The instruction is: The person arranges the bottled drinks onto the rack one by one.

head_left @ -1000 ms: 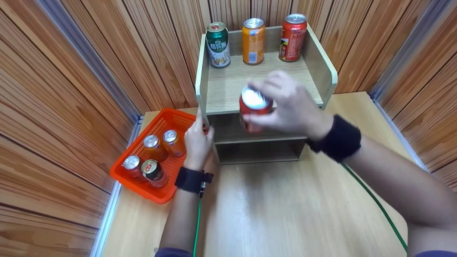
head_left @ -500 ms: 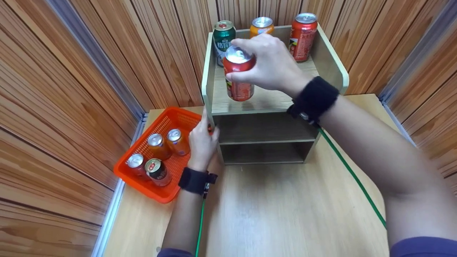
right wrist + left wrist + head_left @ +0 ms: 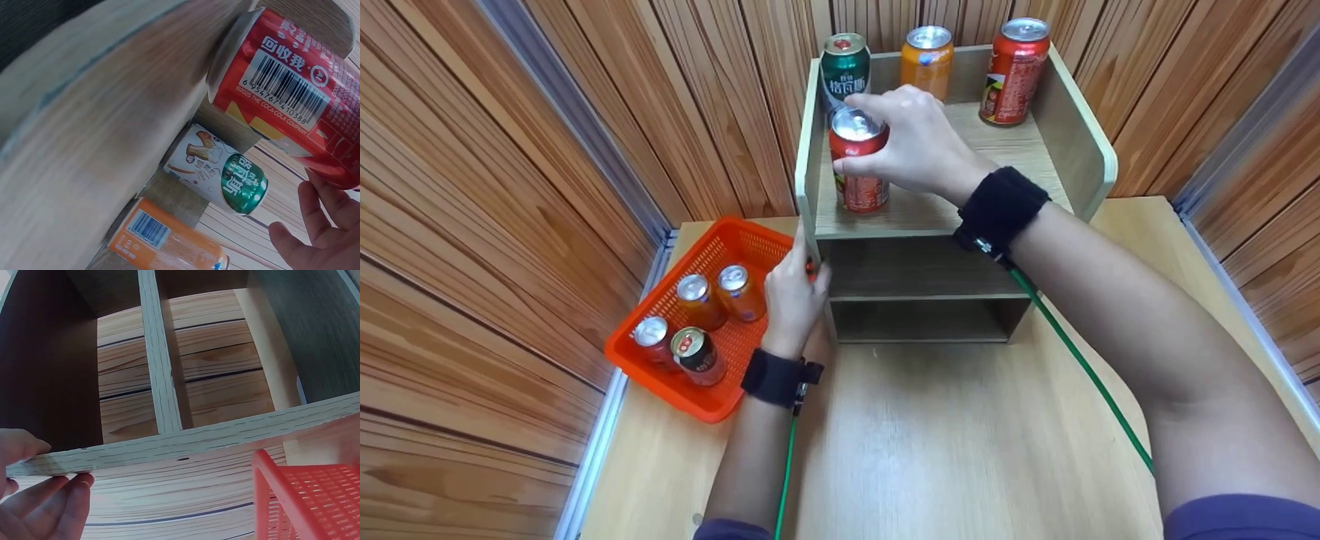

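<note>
In the head view, my right hand (image 3: 919, 142) holds a red Coca-Cola can (image 3: 862, 193) near its top, thumb and a finger on opposite sides. The upright can is at the front left of the top tier of a small wooden shelf (image 3: 952, 214). Its base looks to be on the board in the right wrist view. Behind it stand a green-and-white can (image 3: 845, 69), an orange can (image 3: 928, 64) and, at right, another red can (image 3: 1015, 79). My left hand (image 3: 795, 296) grips the shelf's left side panel (image 3: 129, 451), thumb inside and fingers outside.
Left of the shelf, an orange-red plastic basket (image 3: 622, 346) holds several upright cans, including a dark-topped one (image 3: 701, 360) and orange ones (image 3: 742, 296). Wood-plank walls (image 3: 720, 112) enclose the table (image 3: 930, 442). Green cables (image 3: 1080, 360) trail from both wristbands.
My right hand has carried the red can from in front of the shelf up and left, then down slightly onto the top tier's front left. My left hand keeps its grip on the panel.
</note>
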Available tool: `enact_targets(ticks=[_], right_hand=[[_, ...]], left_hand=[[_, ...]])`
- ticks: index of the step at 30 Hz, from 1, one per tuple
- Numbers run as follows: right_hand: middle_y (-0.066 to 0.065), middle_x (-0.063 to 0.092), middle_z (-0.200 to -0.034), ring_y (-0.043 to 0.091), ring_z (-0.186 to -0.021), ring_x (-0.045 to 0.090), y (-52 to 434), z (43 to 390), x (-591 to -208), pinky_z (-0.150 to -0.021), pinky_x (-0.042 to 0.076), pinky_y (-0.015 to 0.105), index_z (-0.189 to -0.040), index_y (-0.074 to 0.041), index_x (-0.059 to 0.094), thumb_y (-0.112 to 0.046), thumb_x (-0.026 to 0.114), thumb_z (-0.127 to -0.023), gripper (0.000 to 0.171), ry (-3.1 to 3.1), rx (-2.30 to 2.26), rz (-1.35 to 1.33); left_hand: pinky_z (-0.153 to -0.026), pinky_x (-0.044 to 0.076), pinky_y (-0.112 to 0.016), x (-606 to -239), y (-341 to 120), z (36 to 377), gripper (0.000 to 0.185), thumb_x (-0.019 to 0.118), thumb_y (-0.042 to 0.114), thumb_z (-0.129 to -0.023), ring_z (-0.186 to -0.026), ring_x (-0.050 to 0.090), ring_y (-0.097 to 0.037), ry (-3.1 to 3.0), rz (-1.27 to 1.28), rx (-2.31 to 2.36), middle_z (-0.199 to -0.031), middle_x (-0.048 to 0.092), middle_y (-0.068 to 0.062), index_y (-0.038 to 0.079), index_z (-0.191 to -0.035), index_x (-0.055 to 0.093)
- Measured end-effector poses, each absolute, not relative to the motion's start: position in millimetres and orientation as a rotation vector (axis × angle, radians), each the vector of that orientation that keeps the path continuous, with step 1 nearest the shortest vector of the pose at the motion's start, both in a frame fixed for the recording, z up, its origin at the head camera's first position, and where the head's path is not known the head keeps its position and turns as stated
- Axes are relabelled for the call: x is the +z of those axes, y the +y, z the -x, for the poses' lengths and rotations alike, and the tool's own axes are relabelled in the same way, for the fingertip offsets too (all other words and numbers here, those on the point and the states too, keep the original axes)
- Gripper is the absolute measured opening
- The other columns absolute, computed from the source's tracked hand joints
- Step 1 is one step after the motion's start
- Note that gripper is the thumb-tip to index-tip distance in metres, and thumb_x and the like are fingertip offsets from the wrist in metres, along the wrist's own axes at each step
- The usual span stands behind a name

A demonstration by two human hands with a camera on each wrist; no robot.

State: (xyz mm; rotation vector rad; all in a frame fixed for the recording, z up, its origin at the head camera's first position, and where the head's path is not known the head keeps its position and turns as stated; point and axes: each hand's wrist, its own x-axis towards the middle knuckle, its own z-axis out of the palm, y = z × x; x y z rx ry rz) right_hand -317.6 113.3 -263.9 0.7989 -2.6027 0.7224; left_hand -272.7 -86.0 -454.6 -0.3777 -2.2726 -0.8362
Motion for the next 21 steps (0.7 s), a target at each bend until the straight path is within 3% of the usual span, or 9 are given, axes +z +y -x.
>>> enact_targets(ticks=[8, 21], right_hand=[[0.006, 0.062, -0.123, 0.021, -0.109, 0.05, 112.5, 320.9, -267.2, -0.088, 0.042, 0.036, -0.14, -0.014, 0.054, -0.059, 0.072, -0.078, 0.079, -2.642, 0.77, -0.758], [0.006, 0.058, -0.126, 0.02, -0.112, 0.049, 111.9, 324.8, -271.9, -0.089, 0.044, 0.034, -0.144, -0.016, 0.048, -0.059, 0.07, -0.08, 0.081, -2.68, 0.8, -0.75]], left_hand=[[-0.067, 0.056, -0.043, -456.0, -86.1, 273.2, 0.065, 0.069, 0.004, -0.083, -0.071, 0.065, -0.03, -2.266, 0.395, -0.857, -0.089, 0.068, -0.014, 0.002, -0.143, 0.045], [-0.074, 0.056, -0.043, -457.2, -85.6, 273.4, 0.065, 0.071, 0.003, -0.082, -0.079, 0.068, -0.031, -2.272, 0.383, -0.885, -0.102, 0.07, -0.017, 0.001, -0.142, 0.046]])
